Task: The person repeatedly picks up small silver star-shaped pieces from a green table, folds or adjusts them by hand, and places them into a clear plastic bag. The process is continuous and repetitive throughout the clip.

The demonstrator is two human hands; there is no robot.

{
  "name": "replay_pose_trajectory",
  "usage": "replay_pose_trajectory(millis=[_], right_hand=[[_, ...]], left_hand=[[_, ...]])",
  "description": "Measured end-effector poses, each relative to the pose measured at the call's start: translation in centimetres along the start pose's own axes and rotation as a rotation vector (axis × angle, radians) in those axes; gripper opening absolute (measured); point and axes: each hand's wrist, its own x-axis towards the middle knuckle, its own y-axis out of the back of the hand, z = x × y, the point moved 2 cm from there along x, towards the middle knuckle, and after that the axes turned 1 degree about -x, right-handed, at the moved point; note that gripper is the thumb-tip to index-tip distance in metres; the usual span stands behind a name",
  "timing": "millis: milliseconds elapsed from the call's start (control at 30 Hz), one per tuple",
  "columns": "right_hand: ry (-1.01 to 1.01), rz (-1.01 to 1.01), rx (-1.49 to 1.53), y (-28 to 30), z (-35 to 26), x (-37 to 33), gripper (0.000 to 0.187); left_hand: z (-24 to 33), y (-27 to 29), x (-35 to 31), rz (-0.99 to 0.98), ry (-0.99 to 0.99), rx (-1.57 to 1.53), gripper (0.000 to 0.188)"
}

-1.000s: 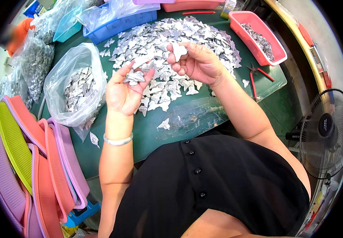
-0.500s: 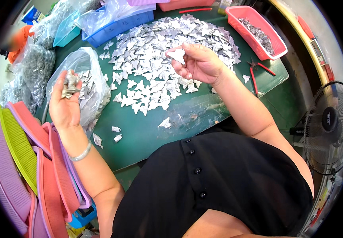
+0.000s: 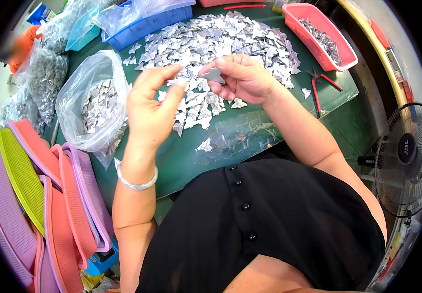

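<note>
My right hand (image 3: 242,80) pinches a small flat silver-grey metal piece (image 3: 214,75) between thumb and fingers, above the heap. My left hand (image 3: 153,105), a bangle on its wrist, is raised just to the left with thumb and fingers apart; I see nothing held in it. Under and behind both hands spreads a large heap of similar silver metal pieces (image 3: 221,36) on the green table. One loose piece (image 3: 204,145) lies near the table's front edge. Left of my left hand stands an open clear plastic bag (image 3: 74,122), partly filled with such pieces.
Red-handled cutting pliers (image 3: 317,93) and a pink basket of metal parts (image 3: 289,19) are at the right. A blue bin (image 3: 147,31) stands at the back left. Stacked plastic baskets (image 3: 11,195) crowd the near left; a fan (image 3: 403,156) stands far right. A person in orange (image 3: 23,46) is beyond.
My left hand has moved from the plastic bag rightward toward my right hand, and the pieces it held are gone from it. The metal piece in my right hand has tilted.
</note>
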Motion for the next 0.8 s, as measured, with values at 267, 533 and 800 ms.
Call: replay_pose_trajectory(millis=[267,533,800], right_hand=[[-0.029,0.017,-0.018,-0.6,1.2,0.1,0.03],[0.183,0.405,-0.98,3.5,-1.0,0.0,0.027],[0.309,0.272,-1.864,6.2,-1.0,2.9,0.064]], left_hand=[[-0.1,-3.3,0.3,0.019,-0.076,-0.028,0.013],[-0.5,6.2,1.3,0.398,-0.143,0.455,0.009],[-1.1,5.7,0.3,0.318,-0.147,0.569,0.014]])
